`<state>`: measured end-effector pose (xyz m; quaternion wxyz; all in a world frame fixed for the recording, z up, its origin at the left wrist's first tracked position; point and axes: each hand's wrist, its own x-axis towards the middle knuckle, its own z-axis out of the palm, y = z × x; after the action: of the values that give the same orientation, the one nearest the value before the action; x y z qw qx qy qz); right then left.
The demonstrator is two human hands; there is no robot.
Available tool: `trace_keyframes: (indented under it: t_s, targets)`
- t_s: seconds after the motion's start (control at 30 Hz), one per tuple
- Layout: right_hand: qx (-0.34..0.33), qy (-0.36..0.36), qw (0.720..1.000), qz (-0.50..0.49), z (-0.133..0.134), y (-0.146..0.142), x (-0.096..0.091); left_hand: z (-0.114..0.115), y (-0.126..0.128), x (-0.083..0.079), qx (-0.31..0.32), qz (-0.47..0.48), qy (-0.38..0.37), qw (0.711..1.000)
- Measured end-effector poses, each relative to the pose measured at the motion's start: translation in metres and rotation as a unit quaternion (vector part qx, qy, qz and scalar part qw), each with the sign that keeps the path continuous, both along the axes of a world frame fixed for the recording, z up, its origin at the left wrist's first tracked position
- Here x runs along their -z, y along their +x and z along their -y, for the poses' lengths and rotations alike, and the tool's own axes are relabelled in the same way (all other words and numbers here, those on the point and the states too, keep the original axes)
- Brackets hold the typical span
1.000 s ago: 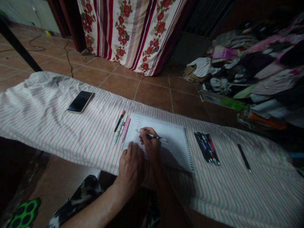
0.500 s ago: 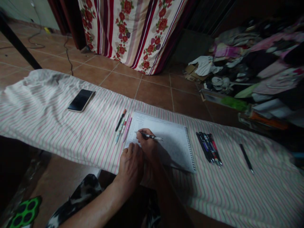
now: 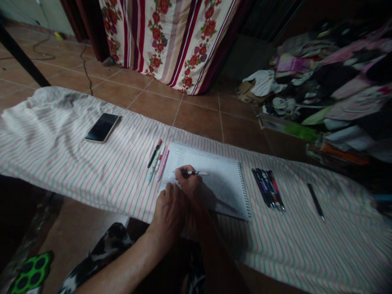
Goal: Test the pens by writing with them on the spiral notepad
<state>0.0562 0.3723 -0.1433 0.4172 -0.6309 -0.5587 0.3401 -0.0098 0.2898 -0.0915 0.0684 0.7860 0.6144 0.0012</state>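
A spiral notebook (image 3: 225, 179) lies open-faced on the striped cloth, its wire binding on the right and faint writing along the left of the page. My right hand (image 3: 191, 183) is closed around a black-and-white pen (image 3: 197, 173), its tip end at the left part of the page. Curled fingers of my left hand (image 3: 170, 204) rest on the notebook's lower left edge, against my right wrist; their tips are hidden. Just left of the notebook lie several pens, among them a pink pen (image 3: 163, 165) and a black pen with an orange end (image 3: 154, 153).
A phone (image 3: 102, 128) lies farther left on the striped cloth (image 3: 128, 175). Right of the notebook are a bundle of pens (image 3: 267, 190) and a single black pen (image 3: 316, 202). Beyond are a tiled floor, a floral curtain (image 3: 171, 41) and a clothes pile (image 3: 330, 81).
The pen in my right hand has tilted, its back end swinging up slightly to lie more level. My left hand stays nearly in place. The whole view has shifted slightly.
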Motion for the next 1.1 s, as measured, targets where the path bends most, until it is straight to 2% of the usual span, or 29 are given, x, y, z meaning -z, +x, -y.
trace_keyframes:
  t_s: [0.33, 0.7, 0.9, 1.1]
  targets:
    - [-0.009, -0.011, 1.0, 0.024, 0.0007, 0.0009, 0.0002, -0.0007, -0.001, 0.0009, -0.004, 0.008, -0.007, 1.0]
    - [-0.014, -0.017, 0.999, 0.037, 0.0008, 0.001, -0.0009, 0.0011, -0.0018, 0.0011, 0.001, 0.016, 0.017, 1.0]
    - [-0.031, -0.011, 0.999, 0.034, 0.0004, 0.0009, -0.0003, 0.0003, -0.0014, -0.0004, -0.004, 0.014, -0.002, 1.0]
    - [0.002, -0.014, 1.0, 0.012, 0.0011, 0.0013, -0.0021, -0.0004, -0.0011, -0.0018, -0.005, 0.01, -0.006, 1.0]
